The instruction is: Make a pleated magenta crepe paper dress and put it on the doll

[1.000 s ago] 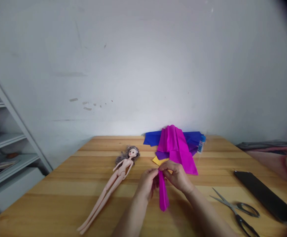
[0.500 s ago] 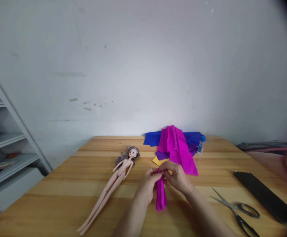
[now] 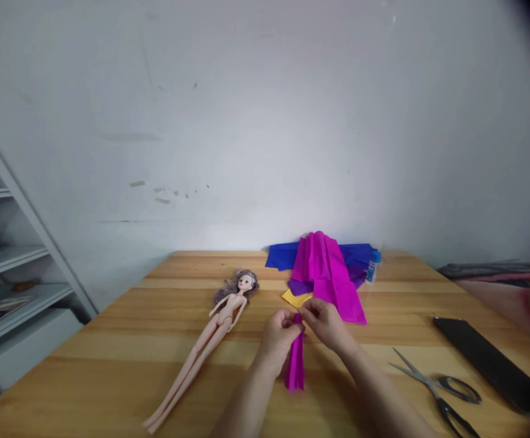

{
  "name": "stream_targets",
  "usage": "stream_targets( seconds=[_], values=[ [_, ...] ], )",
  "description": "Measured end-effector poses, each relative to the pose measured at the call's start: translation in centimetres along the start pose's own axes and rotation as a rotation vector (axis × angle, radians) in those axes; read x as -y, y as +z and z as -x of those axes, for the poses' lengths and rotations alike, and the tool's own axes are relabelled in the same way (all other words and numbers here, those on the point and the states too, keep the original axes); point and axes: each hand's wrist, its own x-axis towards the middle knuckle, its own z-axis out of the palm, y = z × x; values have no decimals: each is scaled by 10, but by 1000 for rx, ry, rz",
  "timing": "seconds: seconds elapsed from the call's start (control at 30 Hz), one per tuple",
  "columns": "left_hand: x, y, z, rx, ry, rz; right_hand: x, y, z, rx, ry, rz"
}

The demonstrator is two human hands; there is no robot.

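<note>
Left hand (image 3: 279, 334), right hand (image 3: 324, 322) meet, fingertips of both pinching top of pleated magenta strip (image 3: 296, 365). Pinch holds folds gathered, and rest trails back between wrists. Doll (image 3: 219, 322) lies left of left hand, scissors (image 3: 438, 389) right of right hand.

One camera, worn on the head, looks from over the near edge of the surface (image 3: 110, 365), forward and slightly down, toward its far edge and the wall (image 3: 265, 121). Nearest the lens, low and centred, are the left hand (image 3: 278, 337) and right hand (image 3: 326, 325), pinching a paper strip (image 3: 296, 365). Both far corners are in frame.
</note>
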Motion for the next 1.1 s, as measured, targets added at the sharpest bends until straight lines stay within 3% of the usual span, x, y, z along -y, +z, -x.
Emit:
stream_targets(
  seconds=[0.13, 0.57, 0.77, 1.0, 1.1],
  values=[
    [0, -1, 0, 14, 6, -24, 5, -1, 1, 65, 9, -1],
    [-4, 0, 2, 48, -88, 5, -11, 1, -2, 54, 143, -181],
    [-10, 0, 5, 94, -193, 133, -8, 2, -1, 17, 154, -214],
    [-12, -2, 9, 166, -414, 279, -4, -4, -2, 107, 292, -491],
    [-13, -2, 10, 186, -423, 313, -2, -5, -1, 103, 295, -544]
  ],
)
